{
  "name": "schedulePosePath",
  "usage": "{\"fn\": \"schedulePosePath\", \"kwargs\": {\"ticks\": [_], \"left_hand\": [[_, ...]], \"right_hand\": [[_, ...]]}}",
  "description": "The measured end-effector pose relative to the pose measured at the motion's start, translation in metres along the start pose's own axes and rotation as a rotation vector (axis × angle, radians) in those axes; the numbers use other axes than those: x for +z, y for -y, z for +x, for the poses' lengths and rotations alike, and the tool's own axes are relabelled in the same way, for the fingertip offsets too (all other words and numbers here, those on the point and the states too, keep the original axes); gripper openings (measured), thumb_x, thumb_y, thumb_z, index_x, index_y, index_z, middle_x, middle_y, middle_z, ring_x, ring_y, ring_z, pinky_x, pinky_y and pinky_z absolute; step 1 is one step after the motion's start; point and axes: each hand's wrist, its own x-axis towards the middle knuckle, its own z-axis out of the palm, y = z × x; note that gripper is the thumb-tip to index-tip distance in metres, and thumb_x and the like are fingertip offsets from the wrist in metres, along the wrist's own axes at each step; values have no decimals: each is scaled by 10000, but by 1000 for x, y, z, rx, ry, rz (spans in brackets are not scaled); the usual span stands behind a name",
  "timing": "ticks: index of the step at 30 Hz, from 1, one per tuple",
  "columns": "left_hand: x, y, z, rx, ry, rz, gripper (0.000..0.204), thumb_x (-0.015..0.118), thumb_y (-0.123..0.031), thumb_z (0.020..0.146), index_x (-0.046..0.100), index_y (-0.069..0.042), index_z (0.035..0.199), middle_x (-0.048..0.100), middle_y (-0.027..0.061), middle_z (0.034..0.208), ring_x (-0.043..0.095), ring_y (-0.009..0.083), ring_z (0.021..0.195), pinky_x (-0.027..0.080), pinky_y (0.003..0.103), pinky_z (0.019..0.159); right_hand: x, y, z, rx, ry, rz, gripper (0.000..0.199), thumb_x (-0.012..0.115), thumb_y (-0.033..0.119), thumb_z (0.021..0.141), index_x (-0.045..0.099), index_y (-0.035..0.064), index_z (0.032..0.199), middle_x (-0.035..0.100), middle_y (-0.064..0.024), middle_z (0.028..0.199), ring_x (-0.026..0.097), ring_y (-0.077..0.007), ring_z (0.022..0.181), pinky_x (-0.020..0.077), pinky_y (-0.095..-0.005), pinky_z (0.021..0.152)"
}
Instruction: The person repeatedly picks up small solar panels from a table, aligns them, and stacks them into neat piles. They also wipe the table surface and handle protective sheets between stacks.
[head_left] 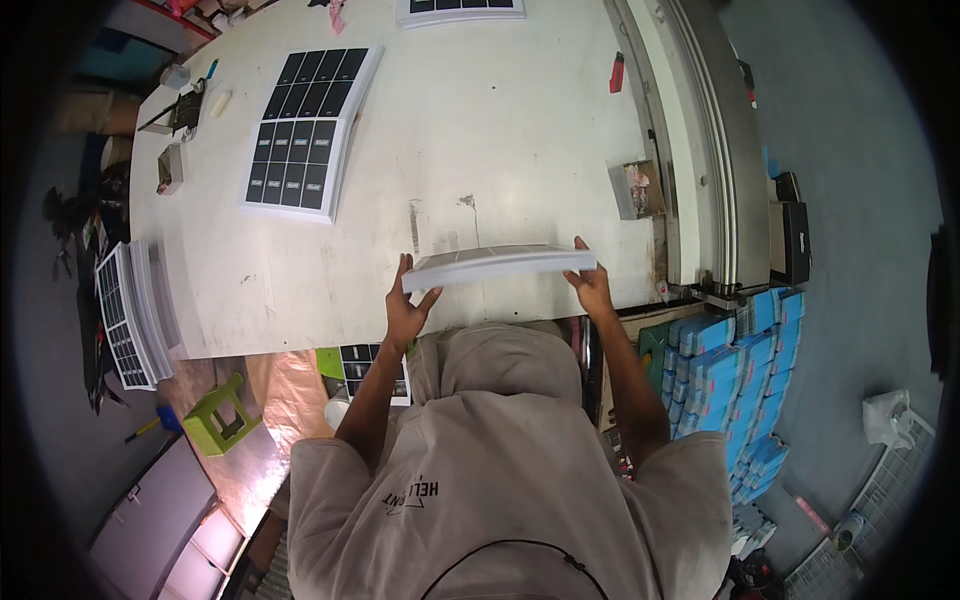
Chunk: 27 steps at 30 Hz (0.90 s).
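Note:
A thick stack of printed sheets (500,266) is held between my two hands at the near edge of the white table. My left hand (407,312) grips its left end, thumb and fingers on either side of the corner. The right end sits in my right hand (592,288), gripped the same way. The stack's white edge faces me, bowing up slightly in the middle, and only a sliver of its dark printed top shows. Farther left on the table lie stacked sheets with black rectangles (295,150), in two blocks.
The white table (430,130) has a metal rail (715,150) along its right side. On it are a red cutter (617,73), a small open box (636,190) and part of another stack (460,10). Blue packs (735,370) are piled at right; a green stool (222,415) stands lower left.

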Motion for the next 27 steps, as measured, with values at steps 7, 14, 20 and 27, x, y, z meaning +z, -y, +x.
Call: {"fn": "schedulePosePath", "kwargs": {"ticks": [7, 14, 20, 27], "left_hand": [[-3, -23, -16, -47, 90, -134, 1086, 784, 22, 806, 29, -9, 1587, 466, 197, 1475, 496, 244, 1307, 384, 351, 1104], [6, -10, -17, 96, 25, -155, 967, 767, 8, 825, 160, -6, 1577, 572, 205, 1374, 573, 242, 1227, 429, 359, 1062], [-12, -6, 18, 136, 85, 150, 777, 773, -91, 851, 346, -1, 1494, 596, 205, 1337, 611, 288, 1196, 475, 387, 1024], [-25, 12, 43, 174, 129, 359, 347, 710, -42, 792, 652, -3, 1131, 679, 209, 1116, 648, 384, 1047, 526, 426, 926]], "right_hand": [[-2, 40, -20, -34, -11, 3, 809, 597, -160, 843, 260, 14, 1558, 441, -174, 1505, 443, -252, 1366, 344, -345, 1148], [8, 42, -20, -58, -35, 36, 802, 601, -142, 870, 249, 42, 1566, 439, -162, 1509, 429, -248, 1379, 349, -356, 1145], [-3, 23, 2, -214, 5, -302, 795, 712, -18, 863, 297, 40, 1538, 544, -161, 1404, 520, -248, 1295, 412, -368, 1098], [-8, 40, 24, -229, -11, -466, 336, 836, 107, 780, 681, -1, 1058, 724, -120, 962, 678, -201, 918, 524, -338, 853]]}}
